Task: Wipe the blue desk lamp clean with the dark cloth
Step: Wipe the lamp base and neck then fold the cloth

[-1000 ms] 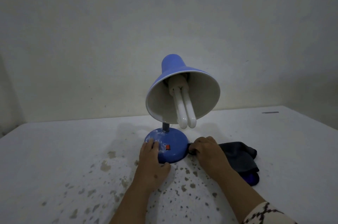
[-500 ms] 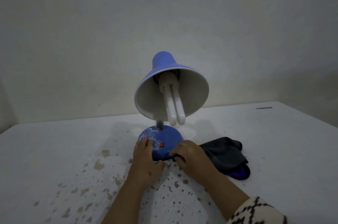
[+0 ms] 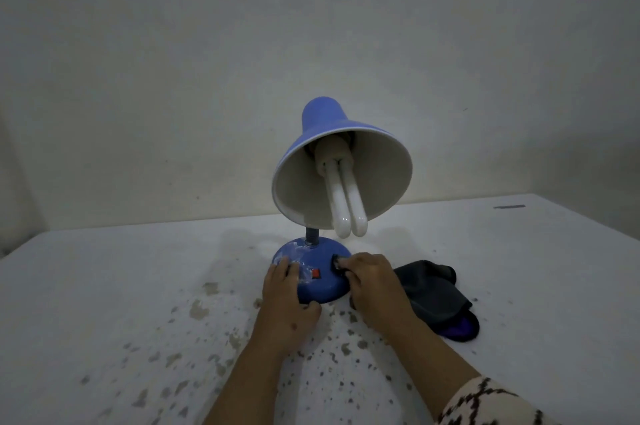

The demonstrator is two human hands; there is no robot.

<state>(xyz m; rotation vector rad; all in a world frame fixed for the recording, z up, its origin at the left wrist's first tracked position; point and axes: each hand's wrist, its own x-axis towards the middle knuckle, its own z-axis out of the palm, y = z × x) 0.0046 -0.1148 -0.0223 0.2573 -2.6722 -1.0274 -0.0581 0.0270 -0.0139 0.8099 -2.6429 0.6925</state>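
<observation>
The right hand (image 3: 372,282) is pinching the dark cloth (image 3: 431,293) against the base's three-o'clock side while the left hand (image 3: 285,300), fingers flat, is steadying the blue desk lamp (image 3: 341,161) mid-surface (image 3: 104,303). White smears at ten o'clock on the base and the whole shade are looking unwiped, so the job is seemingly just beginning.

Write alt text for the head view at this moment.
A person's right hand presses a dark cloth against the base of a blue desk lamp while the left hand steadies the base on a speckled white table.
</observation>
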